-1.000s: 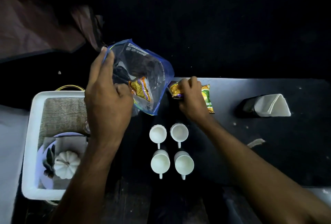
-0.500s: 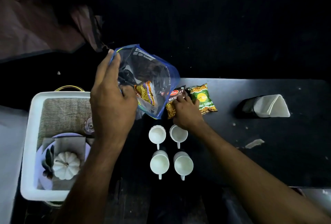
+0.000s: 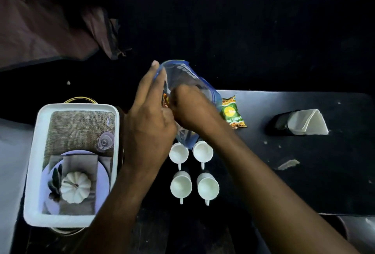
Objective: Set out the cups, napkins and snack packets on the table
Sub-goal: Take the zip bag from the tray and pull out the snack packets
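My left hand is shut on the side of a clear zip bag with a blue edge, holding it tilted above the table's far left. My right hand is pushed into the bag's mouth with its fingertips hidden. Part of an orange snack packet shows between my hands. A green snack packet lies flat on the dark table, just right of the bag. Several white cups stand in a two-by-two block below my hands. White napkins sit in a black holder at the right.
A white tray with a printed place-setting picture sits at the left, beside the table. A small pale scrap lies on the table below the napkin holder. Brown cloth fills the upper left. The background is dark.
My right hand left the two packets on the table and moved left into the bag's mouth. The bag now hangs lower, and the brown packet is out of sight behind my hand.
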